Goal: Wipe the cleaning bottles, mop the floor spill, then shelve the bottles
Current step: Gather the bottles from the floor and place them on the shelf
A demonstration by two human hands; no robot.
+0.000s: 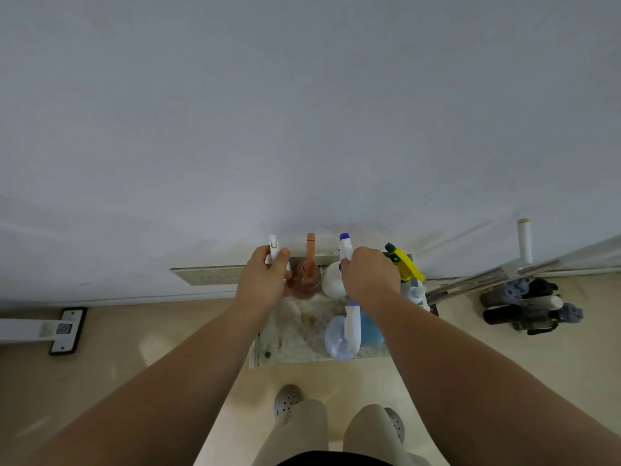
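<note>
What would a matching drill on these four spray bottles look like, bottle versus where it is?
Things:
1. white-trigger spray bottle
2. orange spray bottle
3. blue-nozzle spray bottle
4. yellow-trigger spray bottle

States:
a. untouched, right of the right hand
b. gripped by the left hand
c. untouched, between the hands
d. gripped by the right hand

Pairs: 1-b, 2-c, 3-d, 4-a.

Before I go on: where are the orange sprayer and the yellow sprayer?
orange sprayer (310,264), head view, on its upright spray head.
yellow sprayer (406,265), head view, on its yellow trigger housing.
</note>
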